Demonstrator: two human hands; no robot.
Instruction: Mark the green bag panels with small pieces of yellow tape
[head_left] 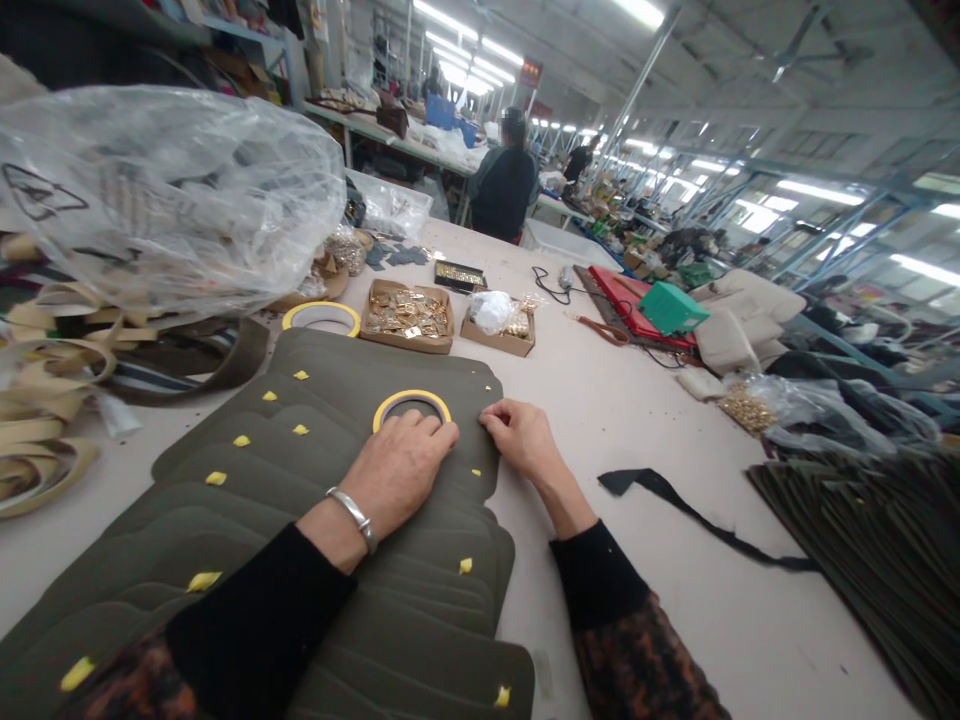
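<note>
Overlapping dark olive panels point(390, 560) lie fanned across the table in front of me, with small yellow tape pieces point(216, 478) stuck on them. My left hand point(405, 460), a silver bangle on its wrist, curls its fingers over the near side of a roll of yellow tape point(411, 396) resting on the upper panels. At the right edge of those panels, my right hand point(521, 432) is closed in a pinch. Whatever sits between its thumb and finger is too small or hidden to name.
Beyond the panels stand a cardboard box of gold metal parts point(409, 318), a smaller box point(501, 328) and another tape roll point(321, 318). A large plastic bag point(180, 190) bulges at left. Stacked dark panels point(862, 550) and a black strip point(697, 515) lie at right. A person point(504, 185) sits farther back.
</note>
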